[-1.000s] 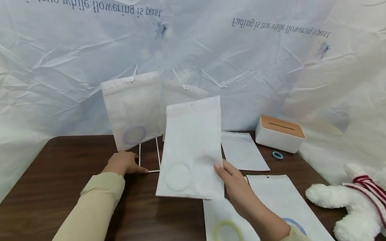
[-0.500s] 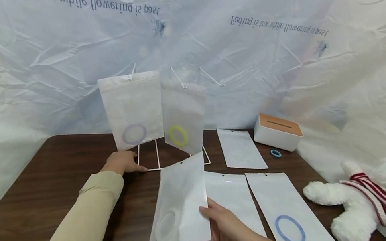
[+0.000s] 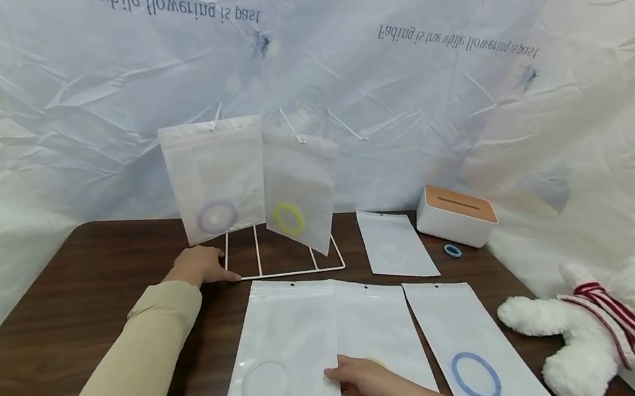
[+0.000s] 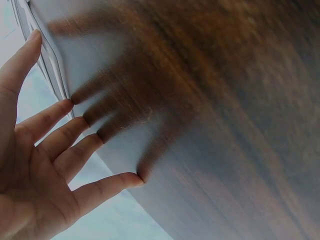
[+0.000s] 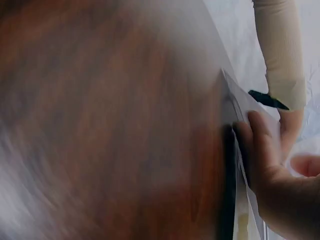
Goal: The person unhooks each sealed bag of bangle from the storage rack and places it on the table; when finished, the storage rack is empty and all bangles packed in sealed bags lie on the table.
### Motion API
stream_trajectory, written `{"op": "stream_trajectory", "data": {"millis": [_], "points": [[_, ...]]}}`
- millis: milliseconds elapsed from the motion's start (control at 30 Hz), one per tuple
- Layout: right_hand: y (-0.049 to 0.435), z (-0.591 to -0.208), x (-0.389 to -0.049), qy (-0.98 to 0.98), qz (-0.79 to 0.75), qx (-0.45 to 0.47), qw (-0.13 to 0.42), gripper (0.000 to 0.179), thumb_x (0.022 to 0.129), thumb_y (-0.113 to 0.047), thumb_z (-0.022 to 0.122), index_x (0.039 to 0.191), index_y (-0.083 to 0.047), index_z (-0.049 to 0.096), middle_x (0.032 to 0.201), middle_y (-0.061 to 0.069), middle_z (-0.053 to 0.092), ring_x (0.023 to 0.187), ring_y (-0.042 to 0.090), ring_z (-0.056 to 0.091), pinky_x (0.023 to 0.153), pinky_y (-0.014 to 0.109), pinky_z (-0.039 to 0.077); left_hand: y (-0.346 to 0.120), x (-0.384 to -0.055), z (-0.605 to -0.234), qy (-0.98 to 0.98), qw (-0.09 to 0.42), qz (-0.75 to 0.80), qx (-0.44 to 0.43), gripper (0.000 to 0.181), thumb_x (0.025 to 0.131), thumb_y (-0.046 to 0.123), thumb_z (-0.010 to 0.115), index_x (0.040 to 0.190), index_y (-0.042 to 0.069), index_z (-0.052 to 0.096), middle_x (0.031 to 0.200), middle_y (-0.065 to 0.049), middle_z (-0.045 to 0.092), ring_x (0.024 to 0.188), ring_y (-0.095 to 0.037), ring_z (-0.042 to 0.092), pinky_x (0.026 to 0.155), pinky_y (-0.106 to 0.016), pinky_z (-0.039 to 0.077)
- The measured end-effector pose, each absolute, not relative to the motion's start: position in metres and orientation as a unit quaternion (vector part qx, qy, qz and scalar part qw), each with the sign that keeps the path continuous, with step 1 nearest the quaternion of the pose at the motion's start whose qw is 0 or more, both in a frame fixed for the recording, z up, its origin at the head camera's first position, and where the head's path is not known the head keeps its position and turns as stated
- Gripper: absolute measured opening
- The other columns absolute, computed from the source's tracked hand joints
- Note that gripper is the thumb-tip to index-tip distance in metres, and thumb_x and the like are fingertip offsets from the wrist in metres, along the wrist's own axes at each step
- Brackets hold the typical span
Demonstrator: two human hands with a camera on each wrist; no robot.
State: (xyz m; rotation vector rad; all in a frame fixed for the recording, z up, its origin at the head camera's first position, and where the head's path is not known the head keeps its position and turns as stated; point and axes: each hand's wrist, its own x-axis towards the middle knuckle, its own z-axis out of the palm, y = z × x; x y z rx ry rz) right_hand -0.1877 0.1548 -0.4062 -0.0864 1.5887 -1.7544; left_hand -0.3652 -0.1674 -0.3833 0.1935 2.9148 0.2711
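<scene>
My left hand (image 3: 199,265) is at the left foot of a white wire rack (image 3: 288,273), its thumb against the bottom wire. In the left wrist view the fingers (image 4: 70,137) are stretched out, tips on the dark wood. Two white zip pouches hang from the rack's hooks: one with a purple ring (image 3: 217,217), one with a yellow ring (image 3: 288,220). My right hand (image 3: 371,389) pinches the right edge of a flat white zip pouch (image 3: 286,330), thumb on top, fingers partly hidden beneath. A clear ring (image 3: 265,386) shows in its lower part.
Right of the held pouch lie another white pouch (image 3: 386,321), partly covered, and one with a blue ring (image 3: 476,376). Farther back are a pouch (image 3: 397,247), a small blue ring (image 3: 452,251) and a tissue box (image 3: 457,220). A white plush toy (image 3: 601,328) borders the right edge.
My right hand has brought the pouch down and toward me from in front of the rack to the table, left of the other pouches. The left hand has stayed at the rack's foot.
</scene>
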Motion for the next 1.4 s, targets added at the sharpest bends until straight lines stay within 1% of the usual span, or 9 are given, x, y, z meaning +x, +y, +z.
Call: {"op": "stream_trajectory", "data": {"millis": [100,267,467,567,767,900,1100,1200,1400], "points": [[0.158,-0.404,-0.193,0.639,-0.659,-0.056,0.393,0.045,0.104,-0.024,0.046,0.135,0.009,0.043,0.111,0.015,0.067,0.102,0.024,0.068,0.084,0.037,0.057,-0.167,-0.365,-0.385,0.987,0.106,0.098,0.064,0.085,0.086,0.058,0.068,0.141,-0.005,0.050,0.134,-0.028,0.057,0.114,-0.046,0.058,0.092,-0.054,0.050],[0.168,-0.391,-0.198,0.698,-0.608,-0.064,0.374,0.065,0.104,-0.030,0.049,0.146,0.016,0.028,0.114,0.018,0.067,0.102,0.028,0.068,0.080,0.040,0.059,-0.167,-0.363,-0.386,0.987,0.102,0.104,0.066,0.083,0.087,0.056,0.069,0.141,-0.005,0.051,0.135,-0.027,0.056,0.118,-0.048,0.055,0.095,-0.056,0.047],[0.187,-0.373,-0.206,0.755,-0.549,-0.100,0.345,0.063,0.105,-0.030,0.048,0.150,0.010,0.030,0.111,0.020,0.070,0.100,0.032,0.070,0.076,0.041,0.059,-0.170,-0.364,-0.382,0.988,0.093,0.104,0.067,0.083,0.086,0.056,0.069,0.140,-0.004,0.052,0.133,-0.026,0.058,0.118,-0.048,0.054,0.094,-0.056,0.048],[0.191,-0.363,-0.215,0.774,-0.534,-0.123,0.319,0.063,0.105,-0.028,0.049,0.152,0.007,0.027,0.117,0.023,0.068,0.103,0.034,0.069,0.077,0.043,0.059,-0.171,-0.364,-0.377,0.989,0.087,0.097,0.071,0.083,0.086,0.056,0.069,0.139,-0.005,0.053,0.131,-0.026,0.059,0.114,-0.047,0.057,0.094,-0.056,0.048],[0.183,-0.345,-0.246,0.832,-0.500,-0.150,0.188,0.064,0.104,-0.027,0.054,0.156,-0.003,0.025,0.139,0.031,0.049,0.122,0.041,0.056,0.086,0.046,0.056,-0.171,-0.365,-0.378,0.987,0.093,0.107,0.069,0.085,0.086,0.055,0.069,0.147,0.000,0.046,0.139,-0.027,0.053,0.119,-0.050,0.053,0.095,-0.058,0.046],[0.170,-0.335,-0.273,0.869,-0.469,-0.129,0.094,0.072,0.102,-0.028,0.058,0.159,-0.013,0.016,0.153,0.029,0.032,0.139,0.042,0.037,0.104,0.057,0.041,-0.170,-0.366,-0.384,0.986,0.108,0.101,0.081,0.081,0.088,0.054,0.069,0.150,0.008,0.045,0.143,-0.028,0.048,0.122,-0.051,0.050,0.096,-0.058,0.045],[0.147,-0.324,-0.315,0.895,-0.431,-0.115,-0.003,0.087,0.101,-0.027,0.059,0.160,-0.011,-0.002,0.159,0.029,0.015,0.146,0.043,0.020,0.113,0.060,0.026,-0.171,-0.364,-0.382,0.985,0.127,0.088,0.082,0.075,0.089,0.055,0.067,0.148,0.012,0.049,0.144,-0.027,0.048,0.122,-0.048,0.052,0.091,-0.055,0.049],[0.140,-0.326,-0.335,0.894,-0.437,-0.098,-0.019,0.085,0.100,-0.030,0.060,0.160,-0.012,0.002,0.160,0.024,0.020,0.147,0.040,0.022,0.114,0.058,0.026,-0.170,-0.362,-0.379,0.984,0.127,0.092,0.079,0.079,0.087,0.055,0.069,0.149,0.010,0.046,0.145,-0.027,0.047,0.123,-0.048,0.051,0.090,-0.055,0.049],[0.133,-0.338,-0.355,0.909,-0.401,-0.096,-0.053,0.055,0.099,-0.034,0.062,0.147,-0.010,0.048,0.146,0.015,0.050,0.137,0.035,0.043,0.108,0.055,0.038,-0.170,-0.361,-0.376,0.985,0.120,0.093,0.076,0.080,0.087,0.054,0.070,0.148,0.007,0.048,0.144,-0.026,0.049,0.126,-0.049,0.048,0.095,-0.057,0.047]]}}
